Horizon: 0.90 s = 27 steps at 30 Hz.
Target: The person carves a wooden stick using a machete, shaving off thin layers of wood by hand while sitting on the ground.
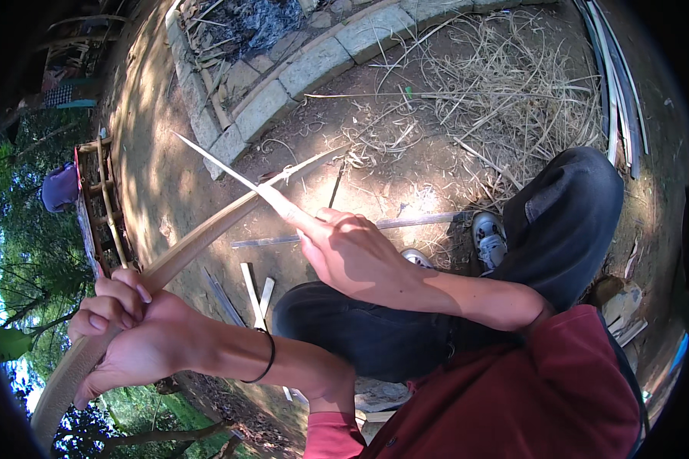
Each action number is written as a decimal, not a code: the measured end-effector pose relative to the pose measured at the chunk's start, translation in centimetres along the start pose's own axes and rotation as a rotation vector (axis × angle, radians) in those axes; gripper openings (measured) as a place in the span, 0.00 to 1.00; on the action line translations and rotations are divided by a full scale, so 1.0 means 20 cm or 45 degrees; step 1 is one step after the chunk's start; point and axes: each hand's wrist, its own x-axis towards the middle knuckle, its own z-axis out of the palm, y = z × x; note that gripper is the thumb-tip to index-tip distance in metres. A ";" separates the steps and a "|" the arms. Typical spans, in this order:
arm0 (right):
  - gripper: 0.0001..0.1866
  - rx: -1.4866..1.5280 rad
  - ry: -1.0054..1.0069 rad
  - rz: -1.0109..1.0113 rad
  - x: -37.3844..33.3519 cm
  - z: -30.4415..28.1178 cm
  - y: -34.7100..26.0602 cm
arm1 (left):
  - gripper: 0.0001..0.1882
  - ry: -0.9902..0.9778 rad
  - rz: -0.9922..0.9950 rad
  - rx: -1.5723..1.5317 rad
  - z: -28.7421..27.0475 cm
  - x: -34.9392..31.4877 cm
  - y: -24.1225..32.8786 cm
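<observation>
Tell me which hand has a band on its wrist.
The left hand, wrapped around the long pale strip: a thin black band circles its wrist. The right hand has a bare wrist.

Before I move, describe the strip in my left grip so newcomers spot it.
From the stone border, look down-left to the left grip. The long tan strip runs through it. Unlike the strips on the ground, it is held up.

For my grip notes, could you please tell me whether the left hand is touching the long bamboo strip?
Touching: in the head view, the left hand wraps around the long bamboo strip.
</observation>
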 end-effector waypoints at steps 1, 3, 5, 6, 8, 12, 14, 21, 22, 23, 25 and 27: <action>0.20 0.025 -0.071 0.082 0.00 -0.02 -0.04 | 0.43 -0.008 -0.011 0.006 0.01 -0.01 0.00; 0.23 -0.166 -0.090 0.073 -0.11 0.04 0.14 | 0.43 -0.022 -0.029 0.003 0.06 -0.04 0.03; 0.27 -0.274 -0.061 -0.012 -0.15 0.05 0.37 | 0.43 0.013 -0.017 0.020 0.10 -0.04 0.05; 0.28 -0.240 -0.079 0.010 -0.11 0.05 0.39 | 0.43 0.037 0.001 0.043 0.10 -0.03 0.07; 0.24 0.087 -0.257 0.380 -0.06 0.06 0.37 | 0.43 0.058 0.014 0.045 0.01 -0.01 0.03; 0.16 0.028 0.013 0.083 -0.06 0.07 0.19 | 0.43 0.003 -0.039 0.005 0.02 -0.04 0.00; 0.13 0.021 0.013 0.052 -0.13 0.13 0.29 | 0.43 -0.017 -0.038 -0.020 0.02 -0.03 0.02; 0.17 0.265 -0.327 0.565 -0.07 -0.03 0.44 | 0.43 -0.072 -0.031 -0.170 0.04 0.02 0.03; 0.16 0.356 -0.306 0.524 -0.08 -0.05 0.40 | 0.43 -0.083 -0.044 -0.170 0.02 0.01 0.03; 0.14 0.232 -0.203 0.374 -0.09 0.00 0.39 | 0.43 -0.087 -0.042 -0.189 0.03 0.00 0.03; 0.11 0.067 -0.129 0.219 -0.12 0.11 0.37 | 0.43 -0.087 -0.039 -0.199 0.01 -0.01 0.05; 0.09 -0.080 -0.164 0.227 -0.14 0.13 0.41 | 0.43 -0.074 -0.039 -0.239 0.02 -0.02 0.04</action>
